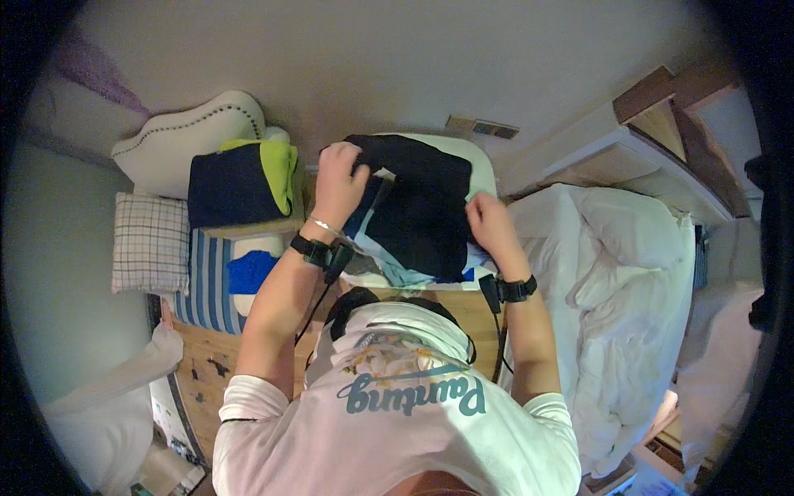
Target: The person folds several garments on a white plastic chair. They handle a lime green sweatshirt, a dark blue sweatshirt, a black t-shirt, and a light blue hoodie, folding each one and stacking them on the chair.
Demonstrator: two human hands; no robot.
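Observation:
A black garment (422, 204) lies spread over a white-topped surface (482, 170) in front of me. My left hand (340, 180) is at its far left corner, with the fingers curled over the cloth. At the garment's right edge, my right hand (489, 223) pinches the fabric between thumb and fingers. A small whitish patch (386, 174), perhaps a label, shows near my left hand. Light blue cloth (379, 251) sticks out from under the black garment on the near side. A bit of bright blue fabric (468, 275) also peeks out there.
To the left, a folded dark and neon-yellow garment (232, 183) sits near a studded cream headrest (192, 130). A checked pillow (150, 242), striped fabric (208, 273) and blue cloth (251, 273) lie closer. A bed with white bedding (608, 322) stands right. Cables hang from both wrist straps.

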